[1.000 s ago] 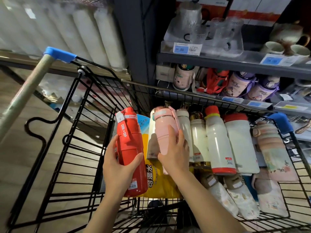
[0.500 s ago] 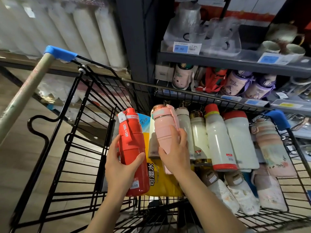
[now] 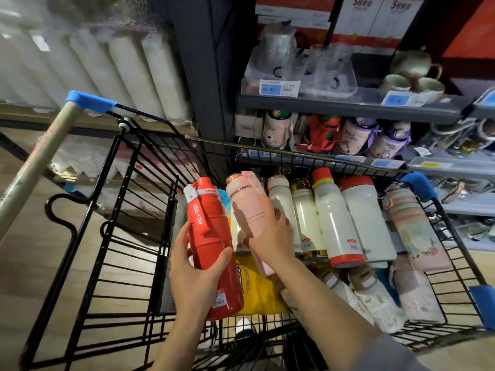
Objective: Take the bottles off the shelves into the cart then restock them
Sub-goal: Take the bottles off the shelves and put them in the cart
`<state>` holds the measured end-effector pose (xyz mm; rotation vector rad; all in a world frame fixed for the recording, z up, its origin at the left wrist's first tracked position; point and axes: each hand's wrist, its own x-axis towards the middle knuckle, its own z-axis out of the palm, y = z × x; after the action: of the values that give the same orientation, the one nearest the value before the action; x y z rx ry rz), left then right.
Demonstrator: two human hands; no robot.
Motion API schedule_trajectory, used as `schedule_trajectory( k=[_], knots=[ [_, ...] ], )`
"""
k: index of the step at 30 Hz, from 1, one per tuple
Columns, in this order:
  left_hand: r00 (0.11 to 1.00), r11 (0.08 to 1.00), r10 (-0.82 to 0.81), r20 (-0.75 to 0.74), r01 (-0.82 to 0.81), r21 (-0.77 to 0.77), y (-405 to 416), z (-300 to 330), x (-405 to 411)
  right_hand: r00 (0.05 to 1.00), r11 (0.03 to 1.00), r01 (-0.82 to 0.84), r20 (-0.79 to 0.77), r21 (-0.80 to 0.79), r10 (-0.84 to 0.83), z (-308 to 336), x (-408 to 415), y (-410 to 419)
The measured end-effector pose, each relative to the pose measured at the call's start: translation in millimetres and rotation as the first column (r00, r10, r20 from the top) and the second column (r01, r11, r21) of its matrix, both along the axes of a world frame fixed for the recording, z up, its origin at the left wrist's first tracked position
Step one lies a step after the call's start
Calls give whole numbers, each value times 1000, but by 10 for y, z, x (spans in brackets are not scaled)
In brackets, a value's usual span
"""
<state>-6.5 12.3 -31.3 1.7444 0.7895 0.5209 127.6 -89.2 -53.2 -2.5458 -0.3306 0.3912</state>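
Over cart (image 3: pixel 112 236): left hand (image 3: pixel 197 277) grips red bottle (image 3: pixel 211 245); right hand (image 3: pixel 270 236) grips, half-hides pink bottle (image 3: pixel 245 204).

Cart open on its left, crowded on its right.

The left part of the cart (image 3: pixel 112 236) is free of goods down to the wire floor, bounded by the left wall and the child-seat flap. The middle is taken up by the left hand (image 3: pixel 195 271) gripping a red bottle (image 3: pixel 211 245) and the right hand (image 3: pixel 267 236) gripping a pink bottle (image 3: pixel 246 202), with a yellow pack (image 3: pixel 257 293) beneath. From there to the right wall, white bottles (image 3: pixel 334 223) lie packed side by side, leaving no gap. Access to the lower shelf (image 3: pixel 388 163) is crossed by the cart's far rim, just under its front edge.
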Motion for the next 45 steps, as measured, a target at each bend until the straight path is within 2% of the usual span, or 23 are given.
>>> schedule_trajectory(
  k=[6,9,12,18,23,27,31,35,39,45],
  knots=[
    [997,987,-44,61,34,155,-347,240,242,984,992,8,174,124,-30,497,8,-505],
    [986,979,-101,135,74,192,-706,428,468,959,976,85,250,200,-135,806,153,-977],
    [960,960,-186,210,133,245,-1199,623,781,934,933,170,251,318,-256,1080,302,-1616],
    [841,898,-385,380,245,366,-2703,1148,1534,795,862,230,424,452,-434,1482,738,-3362],
    [762,881,-427,487,228,415,-4055,1593,2199,653,809,205,539,551,-533,1918,1160,-4836],
    [698,878,-447,559,224,423,-4827,2088,2674,600,780,170,565,602,-567,2332,1485,-5659],
    [584,831,-526,619,195,522,-5325,2607,3238,546,729,76,583,680,-602,2814,1863,-6159],
    [532,851,-490,691,122,510,-5642,2985,3882,532,708,-43,616,705,-581,3354,2368,-6460],
    [421,885,-451,787,95,457,-5849,3245,4586,523,688,-156,650,709,-551,3826,3028,-6671],
    [267,910,-413,871,105,400,-6033,3814,5408,637,475,-261,520,841,-569,4535,3886,-6875]
  ],
)
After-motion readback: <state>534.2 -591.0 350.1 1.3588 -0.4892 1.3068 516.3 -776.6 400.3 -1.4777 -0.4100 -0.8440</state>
